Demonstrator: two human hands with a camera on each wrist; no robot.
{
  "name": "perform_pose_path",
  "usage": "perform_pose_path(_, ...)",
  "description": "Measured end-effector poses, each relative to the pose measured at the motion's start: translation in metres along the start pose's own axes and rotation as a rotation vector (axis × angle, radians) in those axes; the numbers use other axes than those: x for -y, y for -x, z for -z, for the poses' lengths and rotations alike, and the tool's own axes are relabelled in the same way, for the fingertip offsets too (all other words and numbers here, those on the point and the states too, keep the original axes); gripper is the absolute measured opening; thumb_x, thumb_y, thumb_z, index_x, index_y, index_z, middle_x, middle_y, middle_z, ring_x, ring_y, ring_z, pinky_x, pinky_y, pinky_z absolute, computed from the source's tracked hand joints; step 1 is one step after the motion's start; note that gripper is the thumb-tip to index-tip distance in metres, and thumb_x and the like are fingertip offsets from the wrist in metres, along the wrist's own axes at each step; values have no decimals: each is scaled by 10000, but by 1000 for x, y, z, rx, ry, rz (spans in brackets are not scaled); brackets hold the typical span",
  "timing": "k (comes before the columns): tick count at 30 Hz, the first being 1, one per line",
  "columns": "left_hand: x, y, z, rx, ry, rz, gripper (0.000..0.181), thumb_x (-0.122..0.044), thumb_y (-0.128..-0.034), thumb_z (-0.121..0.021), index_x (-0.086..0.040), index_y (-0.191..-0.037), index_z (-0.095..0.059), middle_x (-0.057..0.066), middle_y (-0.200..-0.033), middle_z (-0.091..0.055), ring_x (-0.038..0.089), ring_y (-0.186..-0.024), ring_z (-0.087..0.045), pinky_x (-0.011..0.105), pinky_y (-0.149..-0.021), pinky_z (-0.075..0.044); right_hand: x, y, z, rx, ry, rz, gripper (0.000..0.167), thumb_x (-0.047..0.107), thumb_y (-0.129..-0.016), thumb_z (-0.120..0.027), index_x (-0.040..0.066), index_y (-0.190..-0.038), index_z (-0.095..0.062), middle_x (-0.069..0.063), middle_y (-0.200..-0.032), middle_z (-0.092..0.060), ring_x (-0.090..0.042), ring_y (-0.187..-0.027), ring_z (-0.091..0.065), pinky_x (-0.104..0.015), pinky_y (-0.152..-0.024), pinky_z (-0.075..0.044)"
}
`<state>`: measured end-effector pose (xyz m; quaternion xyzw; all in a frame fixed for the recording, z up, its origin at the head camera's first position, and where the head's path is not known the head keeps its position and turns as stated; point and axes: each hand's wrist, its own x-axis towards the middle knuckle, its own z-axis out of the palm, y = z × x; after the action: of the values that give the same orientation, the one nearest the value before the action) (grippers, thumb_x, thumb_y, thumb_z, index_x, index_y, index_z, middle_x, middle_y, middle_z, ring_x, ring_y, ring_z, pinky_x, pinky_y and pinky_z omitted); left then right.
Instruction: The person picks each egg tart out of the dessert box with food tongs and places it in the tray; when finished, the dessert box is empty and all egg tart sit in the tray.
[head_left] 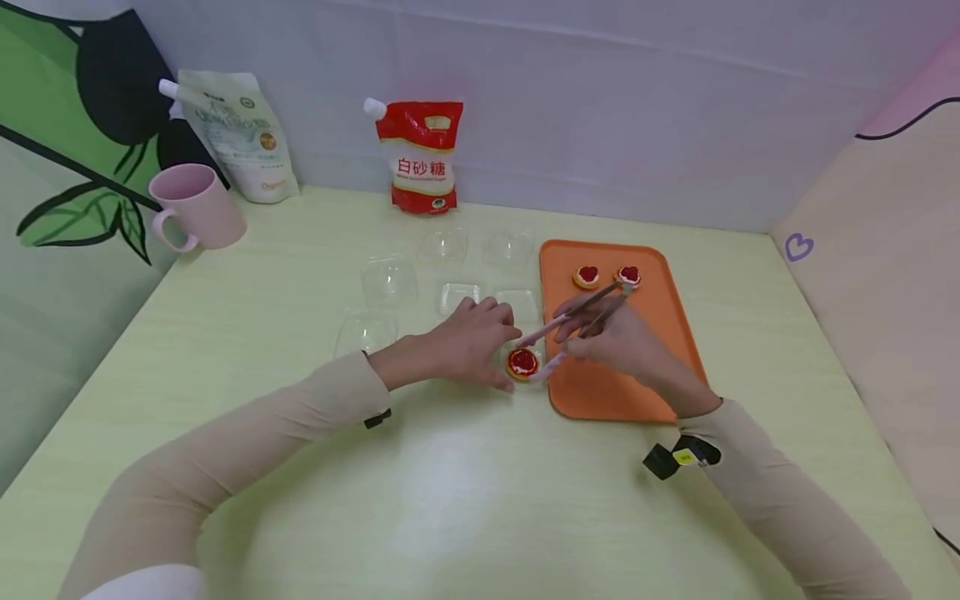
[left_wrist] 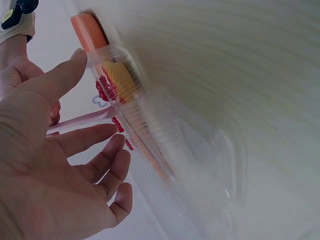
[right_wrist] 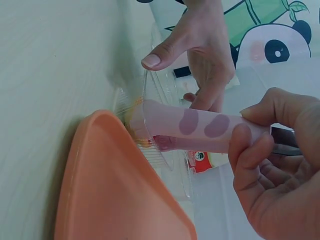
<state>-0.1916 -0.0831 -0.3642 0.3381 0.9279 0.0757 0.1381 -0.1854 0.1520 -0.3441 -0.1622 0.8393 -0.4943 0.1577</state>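
A small tart (head_left: 522, 362) with red topping and white cream sits in a clear plastic box (left_wrist: 107, 52) beside the orange tray. My right hand (head_left: 618, 337) holds metal tongs with pink ends (right_wrist: 200, 125). The pink tips reach into the box, one on either side of the tart; whether they still press on it I cannot tell. My left hand (head_left: 476, 342) spans the box, thumb (right_wrist: 160, 57) at the near rim and loosely bent fingers along the far side. Two more tarts, one at the back middle (head_left: 587, 277) and one on the right (head_left: 628, 275), lie on the tray.
The orange tray (head_left: 615, 392) stands at the right. Several clear plastic containers (head_left: 390, 281) are spread behind and left of my left hand. A red and white sugar pouch (head_left: 422, 158), a pale pouch (head_left: 247, 142) and a pink mug (head_left: 202, 208) stand along the back.
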Motion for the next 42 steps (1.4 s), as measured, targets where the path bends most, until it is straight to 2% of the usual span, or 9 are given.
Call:
perform_pose_path(7,0,-1,-2,-8,-18,12,750,-551,-768,-808,-121,-1354,-624,38,-1271,-526,221,-1170,-438,388,-922,-356,-2,-3,-4,-13,59,54,307,-48,-807,-674,13,-1106,-705,-225,-944,-743,-111,-716,-646,-250,-609,-495)
perform_pose_path(15,-1,-2,-2,-1,-7,21,744,-544,-761,-817,-129,-1348,-627,39,-1263,-530,221,-1168,-434,388,-920,-354,-3,-9,-7,-13,101,80,296,-27,-804,-723,21,-1097,-713,-165,-906,-759,-107,-778,-664,-253,-638,-482)
perform_pose_path(20,0,-3,-2,9,7,33,730,-541,-746,-830,-142,-1328,-643,33,-1261,-534,218,-1171,-434,389,-925,-354,-4,-12,-8,13,95,78,291,-25,-810,-722,19,-1097,-703,-158,-901,-755,-132,-733,-647,-257,-586,-468)
perform_pose_path(23,1,-4,-1,6,11,33,721,-531,-738,-840,-145,-1316,-650,30,-1253,-538,215,-1170,-436,390,-926,-355,-4,-13,-9,20,75,79,285,-39,-813,-708,10,-1093,-698,-191,-905,-745,-127,-720,-666,-261,-591,-506)
perform_pose_path(31,3,-6,1,11,32,35,710,-509,-719,-862,-151,-1299,-662,21,-1243,-543,211,-1167,-439,390,-930,-358,-4,-13,-9,23,62,99,273,-66,-819,-661,-16,-1086,-684,-162,-829,-729,-132,-576,-599,-260,-540,-501)
perform_pose_path(36,3,-6,2,14,36,33,712,-498,-721,-866,-144,-1303,-658,23,-1246,-542,215,-1169,-442,396,-935,-358,-4,-13,-10,21,56,106,274,-77,-819,-643,-25,-1084,-681,-142,-799,-713,-133,-554,-577,-252,-516,-470)
perform_pose_path(42,4,-7,2,23,32,33,720,-487,-726,-867,-135,-1316,-650,30,-1254,-539,218,-1172,-443,395,-935,-360,-2,-12,-8,24,12,81,270,-72,-836,-656,-57,-1106,-664,-183,-832,-695,-132,-584,-604,-269,-562,-527)
